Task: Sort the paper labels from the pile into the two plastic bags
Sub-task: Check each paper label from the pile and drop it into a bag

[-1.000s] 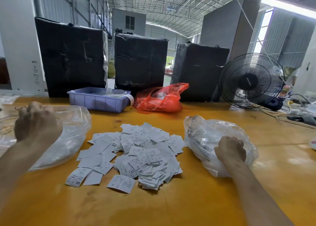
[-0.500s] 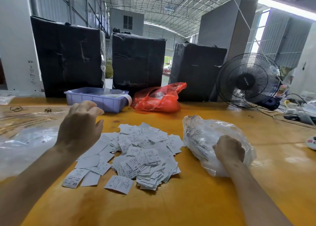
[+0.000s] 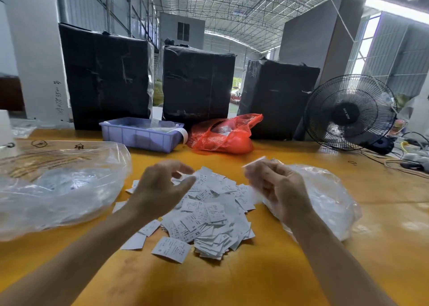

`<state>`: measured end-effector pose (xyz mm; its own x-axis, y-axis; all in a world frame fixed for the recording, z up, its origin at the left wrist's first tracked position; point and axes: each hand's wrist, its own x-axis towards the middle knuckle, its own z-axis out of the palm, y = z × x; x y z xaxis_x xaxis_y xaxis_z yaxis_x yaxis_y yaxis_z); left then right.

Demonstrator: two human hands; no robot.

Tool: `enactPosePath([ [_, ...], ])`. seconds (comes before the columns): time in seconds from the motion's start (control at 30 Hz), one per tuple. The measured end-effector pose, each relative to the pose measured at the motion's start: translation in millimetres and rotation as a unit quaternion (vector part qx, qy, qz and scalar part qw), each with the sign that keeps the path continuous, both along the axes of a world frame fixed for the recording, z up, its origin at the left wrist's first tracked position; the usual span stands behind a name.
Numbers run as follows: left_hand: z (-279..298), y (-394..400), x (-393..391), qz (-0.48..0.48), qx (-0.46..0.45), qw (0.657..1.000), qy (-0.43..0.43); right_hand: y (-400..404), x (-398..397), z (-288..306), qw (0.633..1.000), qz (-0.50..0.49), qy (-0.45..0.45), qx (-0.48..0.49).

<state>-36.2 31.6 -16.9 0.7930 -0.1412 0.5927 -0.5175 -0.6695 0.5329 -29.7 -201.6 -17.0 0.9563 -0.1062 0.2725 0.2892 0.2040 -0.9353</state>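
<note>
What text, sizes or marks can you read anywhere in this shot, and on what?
"XS": label near the front of the pile.
"S": label beside it, and another.
Fine print on the other labels: too small to read.
Handwritten digits on the white pillar: too unclear to read.
Fan hub lettering: blurred.
Drawn marks on the tabletop: symbols, not words.

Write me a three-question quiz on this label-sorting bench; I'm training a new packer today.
1. True or false: the white paper label pile lies between two clear plastic bags.
2. Which hand pinches a white label in its fingers?
3. The red plastic bag sits beside: A) lilac plastic tray B) black fan C) neither

Key: 1 true; 2 right hand; 3 A
</note>
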Motion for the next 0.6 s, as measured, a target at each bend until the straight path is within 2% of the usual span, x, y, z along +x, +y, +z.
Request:
enactPosePath([
  [0.03, 2, -6, -3, -0.045, -0.069, 0.991, 0.104, 13, -5, -1, 0.998, 0.059, 0.022, 0.013],
  [0.1, 2, -15, -6, -0.133, -0.209, 0.926, 0.285, 38, -15, -5, 0.99, 0.129, 0.05, 0.018],
  [0.17, 0, -20, -7, -0.169, -0.285, 0.87, 0.366, 56, -24, -10, 0.983, 0.176, 0.053, 0.013],
  [0.23, -1, -20, -6, -0.176, -0.321, 0.846, 0.387, 64, -29, -13, 0.977, 0.21, 0.044, 0.011],
  [0.37, -1, -13, -7, -0.182, -0.363, 0.825, 0.393, 63, -30, -11, 0.972, 0.228, 0.062, 0.0],
  [0.43, 0, -12, -6, -0.159, -0.409, 0.811, 0.387, 58, -28, -8, 0.966, 0.243, 0.088, -0.015],
  [0.5, 0, -12, -5, -0.13, -0.442, 0.811, 0.361, 51, -27, -4, 0.96, 0.248, 0.12, -0.043],
  [0.57, 2, -12, -4, -0.115, -0.464, 0.808, 0.344, 40, -20, 0, 0.97, 0.191, 0.116, -0.093],
  [0.6, 3, -11, -3, -0.113, -0.476, 0.803, 0.342, 31, -16, 2, 0.98, 0.128, 0.086, -0.128],
])
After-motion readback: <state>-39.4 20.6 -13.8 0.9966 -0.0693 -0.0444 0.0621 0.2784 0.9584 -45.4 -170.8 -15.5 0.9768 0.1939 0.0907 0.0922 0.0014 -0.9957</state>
